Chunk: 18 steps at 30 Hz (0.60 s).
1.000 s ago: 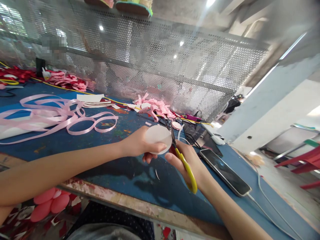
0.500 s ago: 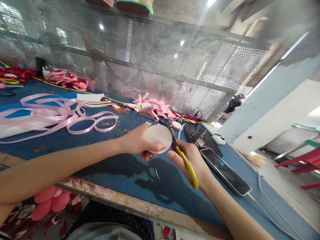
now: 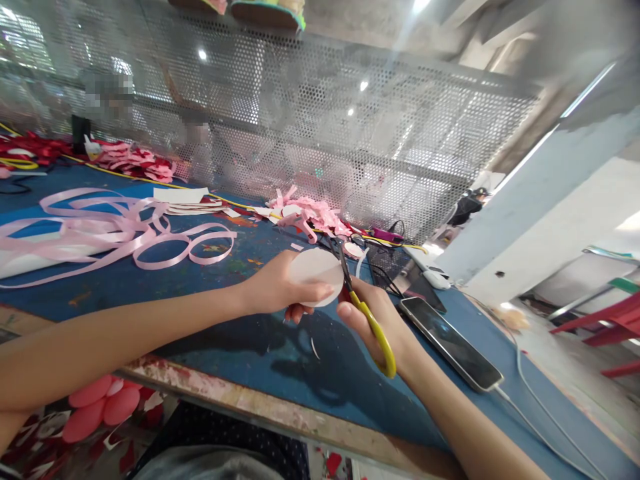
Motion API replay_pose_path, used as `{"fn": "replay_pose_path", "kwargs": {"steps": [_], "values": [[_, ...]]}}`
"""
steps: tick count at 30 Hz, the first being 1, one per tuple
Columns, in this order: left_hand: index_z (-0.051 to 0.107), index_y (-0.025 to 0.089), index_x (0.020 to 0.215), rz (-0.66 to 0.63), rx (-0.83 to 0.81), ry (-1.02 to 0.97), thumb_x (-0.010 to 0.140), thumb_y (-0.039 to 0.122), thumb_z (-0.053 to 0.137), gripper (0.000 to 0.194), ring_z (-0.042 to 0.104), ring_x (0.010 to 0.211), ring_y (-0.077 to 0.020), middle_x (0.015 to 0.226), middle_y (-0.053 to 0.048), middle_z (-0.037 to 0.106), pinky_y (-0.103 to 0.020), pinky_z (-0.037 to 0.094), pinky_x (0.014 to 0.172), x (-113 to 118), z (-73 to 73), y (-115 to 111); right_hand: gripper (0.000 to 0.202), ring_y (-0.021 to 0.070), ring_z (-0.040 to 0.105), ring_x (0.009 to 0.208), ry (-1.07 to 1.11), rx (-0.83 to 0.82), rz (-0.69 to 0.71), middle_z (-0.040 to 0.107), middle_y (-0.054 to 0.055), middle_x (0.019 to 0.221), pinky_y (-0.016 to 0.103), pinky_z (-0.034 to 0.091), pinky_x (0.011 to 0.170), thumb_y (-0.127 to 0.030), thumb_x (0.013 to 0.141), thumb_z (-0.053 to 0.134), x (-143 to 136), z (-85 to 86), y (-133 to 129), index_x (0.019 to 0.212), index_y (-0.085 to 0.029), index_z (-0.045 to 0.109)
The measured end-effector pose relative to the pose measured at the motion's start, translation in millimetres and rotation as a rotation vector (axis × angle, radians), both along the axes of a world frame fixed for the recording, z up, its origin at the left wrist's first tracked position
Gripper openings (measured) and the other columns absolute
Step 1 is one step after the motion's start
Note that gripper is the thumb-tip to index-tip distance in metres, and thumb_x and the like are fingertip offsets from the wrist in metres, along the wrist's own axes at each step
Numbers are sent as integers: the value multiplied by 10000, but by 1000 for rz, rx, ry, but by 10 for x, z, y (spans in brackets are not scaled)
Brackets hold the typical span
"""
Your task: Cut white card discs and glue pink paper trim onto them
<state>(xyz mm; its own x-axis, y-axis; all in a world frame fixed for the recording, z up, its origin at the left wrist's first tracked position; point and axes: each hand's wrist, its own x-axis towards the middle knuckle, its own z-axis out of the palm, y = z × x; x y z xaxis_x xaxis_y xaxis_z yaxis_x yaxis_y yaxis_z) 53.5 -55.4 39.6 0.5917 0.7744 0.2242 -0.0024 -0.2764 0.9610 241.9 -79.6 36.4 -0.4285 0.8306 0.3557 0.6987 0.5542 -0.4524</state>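
Pinched between the thumb and fingers of my left hand (image 3: 280, 283) is a round white paper disc (image 3: 315, 270), held above the blue table (image 3: 210, 340). My right hand (image 3: 377, 317) grips scissors (image 3: 373, 327) with yellow handles and dark blades. Those blades lie against the right edge of the disc and point away from me; they look slightly parted. A thin white curved paper sliver (image 3: 315, 348) rests on the table below my hands.
Pink ribbon (image 3: 160, 250) lies in loops at left, beside stacked white cards (image 3: 183, 197). Behind my hands sit pink cut pieces (image 3: 320, 213) and a pink glue gun (image 3: 303, 225). A phone (image 3: 453, 343) on a cable lies right of my right wrist. Perforated metal mesh (image 3: 310, 113) stands behind.
The scissor blades have opened slightly at the disc's edge. My left hand and the disc have barely shifted.
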Motion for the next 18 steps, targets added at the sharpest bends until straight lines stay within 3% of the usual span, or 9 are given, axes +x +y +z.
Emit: {"fn": "replay_pose_path", "kwargs": {"steps": [8,18], "values": [[518,139,614,3,33,41,748,264,599,201,458,305,-56,409,60,494,-133,380,296,-21,33,6,564,94,281,493,-109,17,-10,362,-42,534,244,191,476,-752,737,353,21,120,-16,627,-199,354],[529,138,613,86,20,106,681,239,649,171,449,284,-65,400,56,496,-141,348,270,-68,65,46,564,81,236,472,-146,15,-81,296,-60,475,238,169,451,-739,708,426,75,79,29,566,-204,323]]}}
